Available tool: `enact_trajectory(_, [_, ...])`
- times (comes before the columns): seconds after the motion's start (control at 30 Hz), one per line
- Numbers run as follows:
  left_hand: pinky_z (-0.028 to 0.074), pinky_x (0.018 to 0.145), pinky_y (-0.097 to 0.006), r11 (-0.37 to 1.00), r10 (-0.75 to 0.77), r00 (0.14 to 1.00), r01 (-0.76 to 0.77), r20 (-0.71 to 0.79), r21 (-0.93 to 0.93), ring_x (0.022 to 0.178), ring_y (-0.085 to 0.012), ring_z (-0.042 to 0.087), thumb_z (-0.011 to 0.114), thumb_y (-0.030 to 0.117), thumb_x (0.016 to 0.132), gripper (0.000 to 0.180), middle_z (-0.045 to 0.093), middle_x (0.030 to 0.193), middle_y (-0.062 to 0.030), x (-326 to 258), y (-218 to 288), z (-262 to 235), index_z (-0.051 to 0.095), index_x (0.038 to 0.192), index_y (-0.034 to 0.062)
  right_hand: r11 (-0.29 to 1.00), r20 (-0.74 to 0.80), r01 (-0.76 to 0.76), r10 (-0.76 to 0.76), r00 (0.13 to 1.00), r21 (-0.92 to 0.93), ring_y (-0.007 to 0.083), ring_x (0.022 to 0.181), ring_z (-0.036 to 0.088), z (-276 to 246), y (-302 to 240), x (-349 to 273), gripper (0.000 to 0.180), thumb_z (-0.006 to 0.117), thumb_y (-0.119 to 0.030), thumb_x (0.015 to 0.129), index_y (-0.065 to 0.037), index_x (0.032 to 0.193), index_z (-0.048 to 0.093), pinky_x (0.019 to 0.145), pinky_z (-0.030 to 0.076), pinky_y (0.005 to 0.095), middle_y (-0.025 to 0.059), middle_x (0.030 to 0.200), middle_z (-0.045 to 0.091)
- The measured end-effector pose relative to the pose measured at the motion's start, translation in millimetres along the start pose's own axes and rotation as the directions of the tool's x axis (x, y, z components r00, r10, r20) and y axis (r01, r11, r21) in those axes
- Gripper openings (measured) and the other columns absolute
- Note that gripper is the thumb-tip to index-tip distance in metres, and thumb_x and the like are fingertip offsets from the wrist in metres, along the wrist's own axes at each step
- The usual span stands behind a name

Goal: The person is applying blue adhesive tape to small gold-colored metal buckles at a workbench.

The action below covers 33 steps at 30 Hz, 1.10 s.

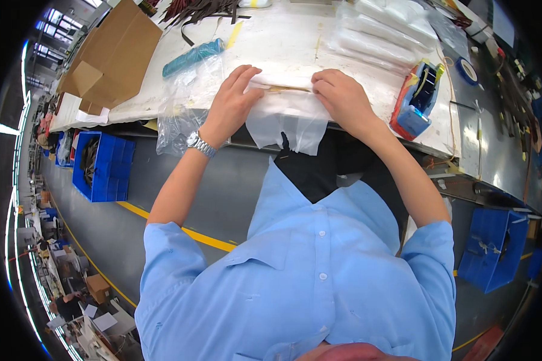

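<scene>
A thin white sheet [286, 123], paper or plastic, lies at the front of the worktable and drapes over its edge. Along its upper part runs a narrow golden-brown bundle or strip [289, 88], partly wrapped; its exact kind is unclear. My left hand [236, 99] has its fingers bent and its thumb pressed at the left end of the sheet and strip. Curled fingers of my right hand [342, 99] grip the right end. A clear plastic bag [186, 102] lies beside my left hand, with a teal roll [193, 57] above it.
A red and blue tape dispenser [414, 102] stands right of my right hand. Stacked clear plastic bags [385, 36] lie behind it. An open cardboard box [117, 57] is at the far left, dark strips [202, 9] at the back. Blue bins [105, 167] stand on the floor.
</scene>
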State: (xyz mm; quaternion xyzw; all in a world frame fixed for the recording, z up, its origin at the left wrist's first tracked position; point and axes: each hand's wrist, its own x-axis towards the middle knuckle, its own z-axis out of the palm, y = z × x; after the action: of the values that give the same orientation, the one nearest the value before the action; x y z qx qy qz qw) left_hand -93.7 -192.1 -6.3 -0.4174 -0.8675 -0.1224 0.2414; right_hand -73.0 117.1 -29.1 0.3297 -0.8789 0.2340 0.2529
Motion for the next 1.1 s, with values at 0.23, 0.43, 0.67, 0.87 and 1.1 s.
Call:
enact_trajectory(0.23, [0.054,0.105,-0.043,0.986,-0.145,0.989,0.145,0.001,-0.084,0.126,-0.0325,0.065,0.076,0.003,0.089,0.016,0.073,0.125,-0.0111,-5,-21,-4,0.074,0.105,0.0052,0.999,0.000,-0.038,0.038,0.999,0.000,0.0334,0.100,0.069,-21,-5,1,0.009,0.070,-0.013,0.096,-0.005,0.098,0.069,0.082,0.055,0.0453,0.0125,0.106,0.072])
enact_trajectory(0.43, [0.056,0.095,-0.041,0.958,-0.258,0.965,0.251,-0.035,-0.141,0.109,-0.0320,0.071,0.080,0.014,0.089,0.021,0.077,0.111,-0.0108,27,-7,11,0.075,0.108,0.0076,0.991,-0.224,-0.130,0.117,0.968,-0.045,0.0316,0.092,0.070,12,-13,34,0.025,0.080,-0.030,0.091,-0.007,0.098,0.072,0.079,0.055,0.0435,0.0108,0.100,0.070])
enact_trajectory(0.67, [0.058,0.090,-0.039,0.888,-0.369,0.906,0.410,0.208,-0.210,0.099,-0.0300,0.075,0.080,0.016,0.091,0.025,0.080,0.104,-0.0120,45,-30,24,0.078,0.113,0.0056,0.940,0.151,-0.334,0.342,0.927,-0.076,0.0323,0.097,0.073,26,4,51,0.027,0.080,-0.030,0.089,-0.009,0.106,0.079,0.082,0.057,0.0450,0.0107,0.103,0.076])
enact_trajectory(0.87, [0.057,0.092,-0.035,0.786,-0.462,0.836,0.540,0.295,-0.301,0.101,-0.0241,0.077,0.077,0.015,0.092,0.030,0.081,0.110,-0.0136,58,-60,41,0.077,0.120,0.0034,0.845,0.195,-0.532,0.533,0.823,-0.064,0.0335,0.102,0.074,29,33,73,0.025,0.076,-0.028,0.091,-0.007,0.105,0.079,0.086,0.058,0.0468,0.0162,0.102,0.079])
enact_trajectory(1.1, [0.058,0.094,-0.045,0.883,-0.429,0.874,0.458,0.227,-0.098,0.104,-0.0362,0.075,0.063,0.000,0.086,0.039,0.079,0.108,-0.0191,43,-71,24,0.076,0.121,0.0080,0.907,0.191,-0.396,0.417,0.889,-0.141,0.0383,0.116,0.069,11,17,43,0.035,0.063,-0.002,0.089,-0.003,0.122,0.075,0.100,0.055,0.0489,0.0182,0.126,0.073])
